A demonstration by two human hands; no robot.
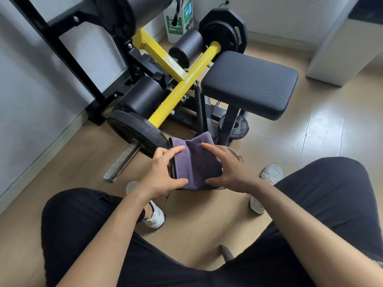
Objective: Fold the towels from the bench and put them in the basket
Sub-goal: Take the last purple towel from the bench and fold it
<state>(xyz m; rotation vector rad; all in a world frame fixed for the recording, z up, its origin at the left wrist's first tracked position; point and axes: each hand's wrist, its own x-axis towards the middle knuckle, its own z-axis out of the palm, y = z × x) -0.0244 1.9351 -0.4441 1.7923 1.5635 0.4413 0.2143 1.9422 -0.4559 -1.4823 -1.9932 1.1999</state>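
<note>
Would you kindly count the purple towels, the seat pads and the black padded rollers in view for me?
Purple towel: 1
Seat pad: 1
Black padded rollers: 3
Total: 5

The purple towel (196, 162) is folded into a compact, thick rectangle, and I hold it up in front of me above the floor, between my knees. My left hand (163, 172) grips its left edge, where the stacked layers show dark, with my thumb across the near corner. My right hand (226, 170) holds the right edge, index finger lying along the top face. The bench (248, 83), black and ribbed, stands well beyond the towel.
</note>
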